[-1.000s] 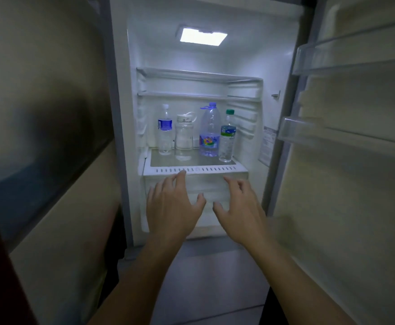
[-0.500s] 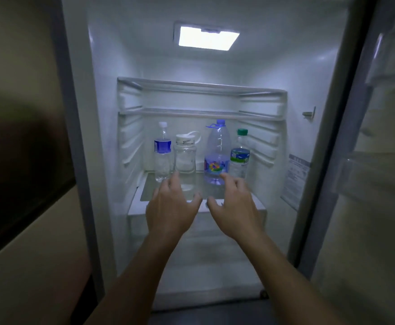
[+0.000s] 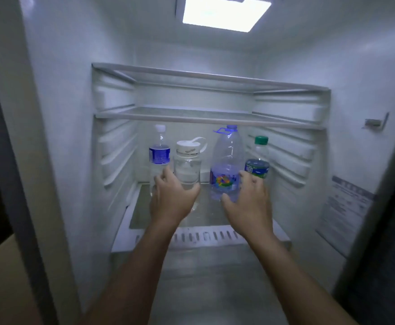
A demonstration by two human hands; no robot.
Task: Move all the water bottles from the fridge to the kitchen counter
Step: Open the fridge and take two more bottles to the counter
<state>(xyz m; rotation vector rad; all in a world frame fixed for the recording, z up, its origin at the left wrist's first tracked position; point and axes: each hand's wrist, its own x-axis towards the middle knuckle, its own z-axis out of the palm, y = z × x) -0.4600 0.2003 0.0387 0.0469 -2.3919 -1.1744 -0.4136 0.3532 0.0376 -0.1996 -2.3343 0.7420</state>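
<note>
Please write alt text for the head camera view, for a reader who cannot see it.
Two open hands, left hand and right hand, reach for four water bottles standing in a row on a lit fridge's shelf. No bottle is gripped yet.

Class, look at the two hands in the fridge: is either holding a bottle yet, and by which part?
Neither: left hand and right hand reach open-fingered toward the bottles' lower bodies, no grip closed.
</note>
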